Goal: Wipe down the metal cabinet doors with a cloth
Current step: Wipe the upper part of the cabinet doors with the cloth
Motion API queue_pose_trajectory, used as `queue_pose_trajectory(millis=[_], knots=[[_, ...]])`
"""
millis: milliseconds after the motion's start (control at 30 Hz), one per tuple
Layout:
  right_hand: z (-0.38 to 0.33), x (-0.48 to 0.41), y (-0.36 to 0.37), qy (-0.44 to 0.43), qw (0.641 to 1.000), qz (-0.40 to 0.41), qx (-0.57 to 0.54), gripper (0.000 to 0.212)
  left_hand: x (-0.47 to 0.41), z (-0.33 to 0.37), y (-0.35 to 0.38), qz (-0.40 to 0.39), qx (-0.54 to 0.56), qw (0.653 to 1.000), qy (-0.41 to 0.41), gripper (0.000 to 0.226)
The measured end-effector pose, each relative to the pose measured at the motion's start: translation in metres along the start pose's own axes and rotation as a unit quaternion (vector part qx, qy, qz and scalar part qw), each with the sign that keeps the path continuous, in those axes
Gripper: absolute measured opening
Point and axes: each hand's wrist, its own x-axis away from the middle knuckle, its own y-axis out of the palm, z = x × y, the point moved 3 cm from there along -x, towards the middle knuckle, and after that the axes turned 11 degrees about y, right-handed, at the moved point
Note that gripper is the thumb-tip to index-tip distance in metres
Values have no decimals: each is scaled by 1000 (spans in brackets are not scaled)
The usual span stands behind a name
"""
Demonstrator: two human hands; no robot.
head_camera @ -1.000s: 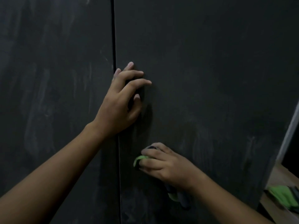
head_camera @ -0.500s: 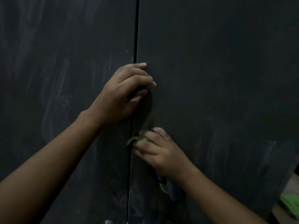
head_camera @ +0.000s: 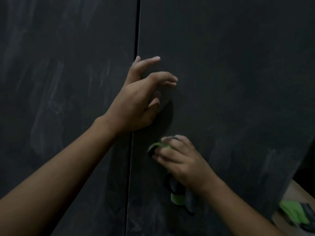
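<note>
Two dark metal cabinet doors fill the view, the left door (head_camera: 64,99) and the right door (head_camera: 230,82), with a thin seam between them. My left hand (head_camera: 138,101) rests on the right door just beside the seam, its fingers arched and spread, fingertips against the metal. Lower down, my right hand (head_camera: 182,162) grips a green and dark cloth (head_camera: 157,146) and presses it to the right door. One end of the cloth hangs below my wrist. Pale wipe streaks mark both doors.
Past the right door's outer edge, at the lower right, a wooden surface (head_camera: 296,189) holds another green and dark cloth (head_camera: 294,212). A dark gap lies beyond that door edge.
My right hand slid the cloth left to the seam, then back right onto the right door. My left hand's fingers have spread apart. The view has shifted sideways.
</note>
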Motion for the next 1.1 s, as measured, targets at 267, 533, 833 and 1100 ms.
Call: queue_pose_trajectory(millis=[267,533,833,1100], knots=[[62,34,-49,144,983,97,65,24,-35,27,36,-66,7,998,-1,55],[122,61,-103,429,863,267,32,32,-31,30,53,-65,-71,995,18,53],[91,38,-59,200,966,160,38,29,-33,33,62,-68,-112,991,-16,46],[78,87,-67,66,997,5,41,24,-32,36,65,-72,-115,990,-25,44]])
